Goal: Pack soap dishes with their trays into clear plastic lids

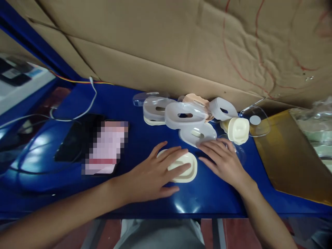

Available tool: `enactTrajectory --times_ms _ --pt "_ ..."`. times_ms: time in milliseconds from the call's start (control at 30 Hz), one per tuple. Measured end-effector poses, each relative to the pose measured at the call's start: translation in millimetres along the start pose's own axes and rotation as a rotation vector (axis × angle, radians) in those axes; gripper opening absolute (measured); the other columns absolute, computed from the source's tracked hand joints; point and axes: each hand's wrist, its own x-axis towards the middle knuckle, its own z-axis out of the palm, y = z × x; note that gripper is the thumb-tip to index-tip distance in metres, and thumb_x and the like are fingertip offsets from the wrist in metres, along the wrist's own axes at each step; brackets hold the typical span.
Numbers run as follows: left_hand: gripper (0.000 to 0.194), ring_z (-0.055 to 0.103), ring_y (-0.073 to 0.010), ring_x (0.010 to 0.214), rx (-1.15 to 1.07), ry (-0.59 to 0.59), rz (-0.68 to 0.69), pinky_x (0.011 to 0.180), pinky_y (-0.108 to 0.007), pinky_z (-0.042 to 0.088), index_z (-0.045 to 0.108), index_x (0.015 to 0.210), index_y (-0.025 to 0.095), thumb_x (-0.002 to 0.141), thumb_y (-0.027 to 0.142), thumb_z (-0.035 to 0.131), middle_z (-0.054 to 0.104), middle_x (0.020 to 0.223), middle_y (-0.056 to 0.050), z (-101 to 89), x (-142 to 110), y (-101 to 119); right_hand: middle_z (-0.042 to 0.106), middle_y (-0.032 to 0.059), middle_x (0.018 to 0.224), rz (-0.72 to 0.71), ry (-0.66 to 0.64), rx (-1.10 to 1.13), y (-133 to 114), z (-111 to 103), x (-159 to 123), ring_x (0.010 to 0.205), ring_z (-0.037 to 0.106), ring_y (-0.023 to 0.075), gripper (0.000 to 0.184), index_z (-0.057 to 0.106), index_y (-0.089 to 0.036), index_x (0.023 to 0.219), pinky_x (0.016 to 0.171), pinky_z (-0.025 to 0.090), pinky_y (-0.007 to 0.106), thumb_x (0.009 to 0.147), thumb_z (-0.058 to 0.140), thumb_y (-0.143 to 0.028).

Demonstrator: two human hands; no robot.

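My left hand (158, 171) lies with spread fingers over a cream oval plastic piece (191, 173) on the blue table, covering its left part. Just right of it, my right hand (224, 157) has its fingers stretched out, their tips by the front edge of a white oval cover (189, 135) with a slot. Behind the hands are more white slotted covers (172, 117), one (223, 109) leaning at the right of the pile. A peach scalloped piece (195, 99) shows at the back. Small cream rounded-square pieces (240, 129) are stacked on the right.
A phone (107, 148) with a blurred screen lies left on the blue table (207, 204), beside a black flat item (75, 141) and cables. Clear plastic lids (261, 121) lie around the pile. A cardboard box (293, 162) stands right; a cardboard sheet (155, 45) covers the back.
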Motion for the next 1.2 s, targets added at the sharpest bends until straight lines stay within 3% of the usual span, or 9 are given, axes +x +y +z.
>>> enactTrajectory --times_ms 167,267,367,600,733,867,967,1067,1200 --pt "0.089 0.046 -0.0434 0.153 -0.028 -0.016 -0.114 0.12 -0.068 0.044 0.044 0.162 0.023 0.087 0.04 0.09 0.041 0.17 -0.024 1.5 -2 -11 0.081 0.0079 0.12 0.019 0.079 0.089 5 -7 -6 0.108 0.075 0.024 0.035 0.07 -0.019 0.132 0.098 0.051 0.042 0.101 0.066 -0.005" --pt "0.096 0.042 -0.0416 0.157 -0.071 -0.013 -0.15 0.122 -0.065 0.045 0.036 0.166 0.025 0.087 0.033 0.09 0.036 0.173 -0.022 7.5 -1 -8 0.081 0.0074 0.117 0.079 0.164 0.174 2 -13 -6 0.106 0.074 0.0231 0.035 0.07 -0.021 0.132 0.094 0.052 0.041 0.1 0.067 -0.006" --pt "0.116 0.037 -0.0404 0.16 -0.117 0.026 -0.191 0.123 -0.06 0.047 0.019 0.172 0.025 0.083 0.03 0.094 0.028 0.176 -0.023 11.0 3 1 0.081 0.0059 0.113 0.158 0.254 0.233 -6 -14 -6 0.104 0.074 0.0229 0.032 0.071 -0.024 0.13 0.092 0.052 0.041 0.102 0.067 -0.009" --pt "0.15 0.047 -0.0486 0.151 0.002 0.116 -0.312 0.116 -0.068 0.049 -0.004 0.174 0.034 0.069 0.041 0.103 0.037 0.169 -0.023 2.1 18 7 0.079 0.0041 0.115 0.207 0.328 0.403 -20 -7 -7 0.103 0.072 0.0228 0.033 0.07 -0.03 0.131 0.091 0.052 0.041 0.103 0.064 -0.012" --pt "0.147 0.05 -0.0452 0.15 -0.116 0.105 -0.374 0.117 -0.063 0.049 -0.008 0.173 0.039 0.073 0.042 0.1 0.037 0.17 -0.019 -1.5 13 -2 0.079 0.0049 0.116 0.163 0.251 0.36 -14 -5 -7 0.104 0.072 0.023 0.036 0.068 -0.029 0.136 0.092 0.051 0.041 0.104 0.062 -0.012" --pt "0.13 0.057 -0.0376 0.144 -0.199 0.01 -0.362 0.116 -0.055 0.049 -0.004 0.173 0.038 0.085 0.035 0.091 0.051 0.163 -0.014 -4.6 4 -7 0.079 0.0061 0.117 0.094 0.143 0.191 -4 1 -6 0.106 0.073 0.0229 0.035 0.067 -0.026 0.137 0.098 0.047 0.044 0.105 0.061 -0.012" --pt "0.121 0.061 -0.036 0.138 -0.193 -0.029 -0.342 0.113 -0.053 0.049 0.002 0.174 0.036 0.089 0.034 0.087 0.057 0.157 -0.013 -5.8 1 -4 0.079 0.0083 0.119 0.085 0.073 0.067 1 4 -5 0.109 0.073 0.0254 0.03 0.069 -0.024 0.134 0.101 0.046 0.046 0.105 0.068 -0.022" --pt "0.118 0.061 -0.0367 0.139 -0.189 -0.033 -0.34 0.113 -0.054 0.048 0.007 0.174 0.033 0.087 0.034 0.088 0.057 0.156 -0.014 -2.1 -1 3 0.08 0.007 0.114 0.103 0.086 0.028 1 1 -5 0.104 0.073 0.025 0.027 0.071 -0.024 0.13 0.097 0.048 0.045 0.103 0.071 -0.021" --pt "0.121 0.061 -0.0401 0.136 -0.15 0.044 -0.386 0.109 -0.057 0.052 0.011 0.173 0.029 0.083 0.035 0.091 0.055 0.155 -0.018 6.9 0 7 0.078 0.0053 0.107 0.125 0.154 0.175 -12 -16 -7 0.097 0.071 0.0234 0.033 0.071 -0.027 0.13 0.09 0.051 0.042 0.1 0.073 -0.015"
